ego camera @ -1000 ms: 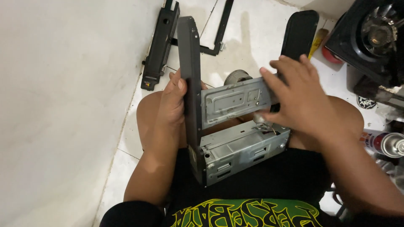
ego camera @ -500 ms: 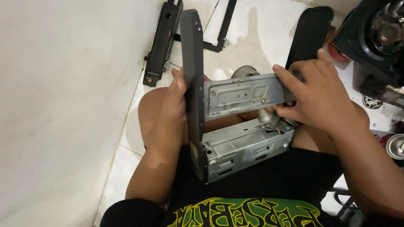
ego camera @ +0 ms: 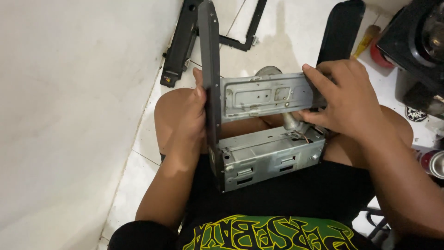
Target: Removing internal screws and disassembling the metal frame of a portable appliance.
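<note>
One metal chassis (ego camera: 270, 159) is seen resting across the person's lap, its open grey frame made up of a lower box, an upper side plate (ego camera: 268, 95) and a dark front panel (ego camera: 210, 88) standing upright at the left end. The left hand (ego camera: 192, 120) is placed flat behind that front panel, fingers lightly curled against its back edge, so the panel lies between the hand and the rest of the frame. The right hand (ego camera: 342, 99) is closed over the far right end of the upper plate, fingers on top, thumb tucked beneath; the plate is gripped and held level above the lower box. A few thin wires (ego camera: 300, 135) are noted just below the right thumb. On the tiled floor (ego camera: 282, 41) beyond the knees, one long black panel (ego camera: 178, 46), one thin black frame (ego camera: 247, 34) and one black oblong piece (ego camera: 340, 30) are counted. One yellow-handled screwdriver (ego camera: 367, 39) is seen near the oblong piece. One red-and-silver can (ego camera: 432, 162) lies at the right edge, partly cut off.
</note>
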